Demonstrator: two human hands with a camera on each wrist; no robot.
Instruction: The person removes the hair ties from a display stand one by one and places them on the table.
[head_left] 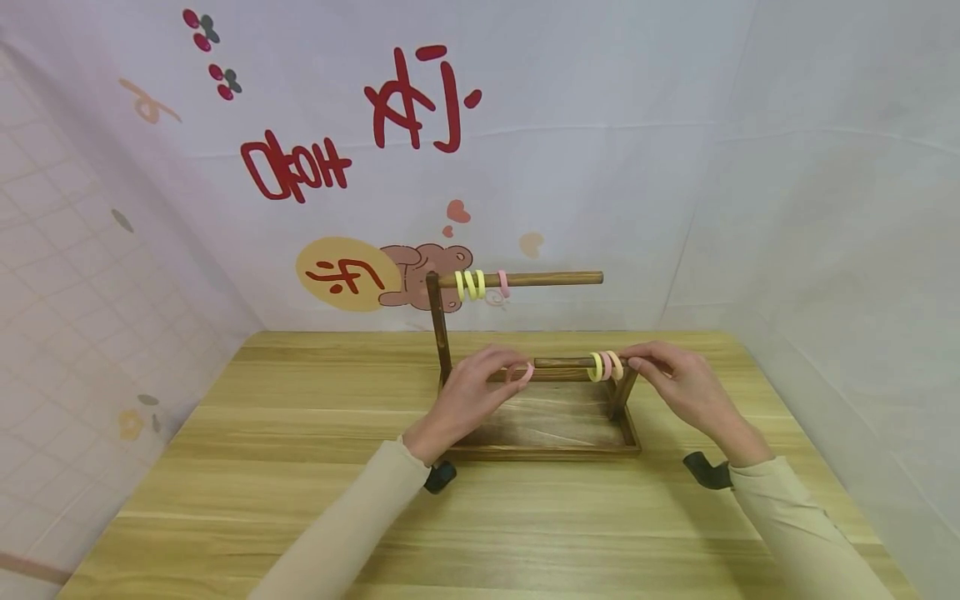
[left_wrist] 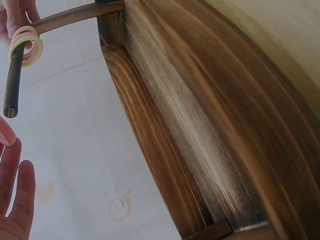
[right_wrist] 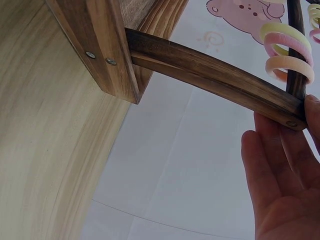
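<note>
A wooden rack (head_left: 540,451) with a tray base carries two rods on upright posts. At the free end of the lower rod (head_left: 562,363), my left hand (head_left: 476,385) pinches a pink hair tie (head_left: 529,372) between thumb and fingers. Yellow, pink and orange hair ties (right_wrist: 289,63) hang close to that rod's post. My right hand (head_left: 686,385) grips the corner where the lower rod meets its post (right_wrist: 220,75), thumb on one side and fingers beneath. In the left wrist view, only part of my left hand (left_wrist: 12,195) shows, its held tie out of frame.
Above and behind, the upper rod (head_left: 555,278) bears three yellow hair ties (head_left: 470,285) and a pink one (head_left: 503,283), its free end pointing right. The rack stands on a wood-grain table (head_left: 300,433), near a white printed cloth (head_left: 585,167) at the back.
</note>
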